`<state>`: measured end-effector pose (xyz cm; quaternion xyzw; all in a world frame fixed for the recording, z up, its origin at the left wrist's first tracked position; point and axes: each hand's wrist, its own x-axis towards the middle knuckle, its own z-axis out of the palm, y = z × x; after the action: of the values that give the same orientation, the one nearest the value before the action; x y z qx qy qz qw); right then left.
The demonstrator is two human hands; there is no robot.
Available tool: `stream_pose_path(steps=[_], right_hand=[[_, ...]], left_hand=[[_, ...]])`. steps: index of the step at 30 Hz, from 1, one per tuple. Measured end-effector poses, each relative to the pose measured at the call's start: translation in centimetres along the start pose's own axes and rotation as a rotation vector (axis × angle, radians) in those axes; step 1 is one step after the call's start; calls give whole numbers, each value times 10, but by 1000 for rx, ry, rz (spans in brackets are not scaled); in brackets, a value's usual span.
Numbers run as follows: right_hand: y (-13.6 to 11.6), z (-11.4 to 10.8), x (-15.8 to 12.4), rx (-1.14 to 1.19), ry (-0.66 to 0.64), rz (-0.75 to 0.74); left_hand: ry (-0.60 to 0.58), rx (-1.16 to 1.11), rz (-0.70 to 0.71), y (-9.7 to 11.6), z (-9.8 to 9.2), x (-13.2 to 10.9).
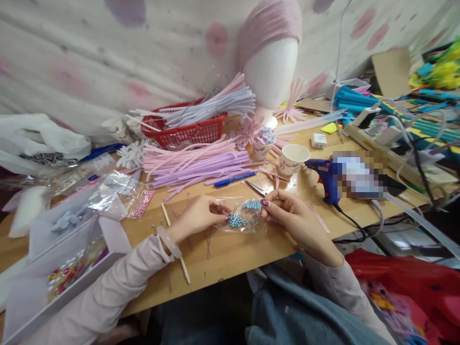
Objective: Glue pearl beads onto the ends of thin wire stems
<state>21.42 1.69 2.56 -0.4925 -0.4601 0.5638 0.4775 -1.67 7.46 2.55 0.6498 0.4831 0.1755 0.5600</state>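
Note:
A clear plastic bag point(235, 223) with small blue beads in it is held between both hands, low over the front of the table. My left hand point(201, 216) pinches its left side, with the thumb and fingertips together. At its upper right, my right hand point(283, 211) grips the plastic beside a cluster of the blue beads. Just beyond the bag lie scissors point(256, 188) and a blue pen point(234, 179). A thin pale stick point(175, 243) rests left of the bag, near my left wrist.
Pink and purple fuzzy stems point(194, 165) lie before a red basket point(187, 132). A paper cup point(293, 160) and a blue glue gun point(327, 179) are at the right. An open white box point(115, 235) of beads stands left. Behind is a white mannequin head point(271, 67).

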Motion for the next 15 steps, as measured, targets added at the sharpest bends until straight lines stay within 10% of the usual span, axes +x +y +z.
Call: stream_pose_path(steps=[15], right_hand=[[-2, -2, 1, 52, 19, 12]], left_hand=[[-38, 78, 105, 6, -5, 8]])
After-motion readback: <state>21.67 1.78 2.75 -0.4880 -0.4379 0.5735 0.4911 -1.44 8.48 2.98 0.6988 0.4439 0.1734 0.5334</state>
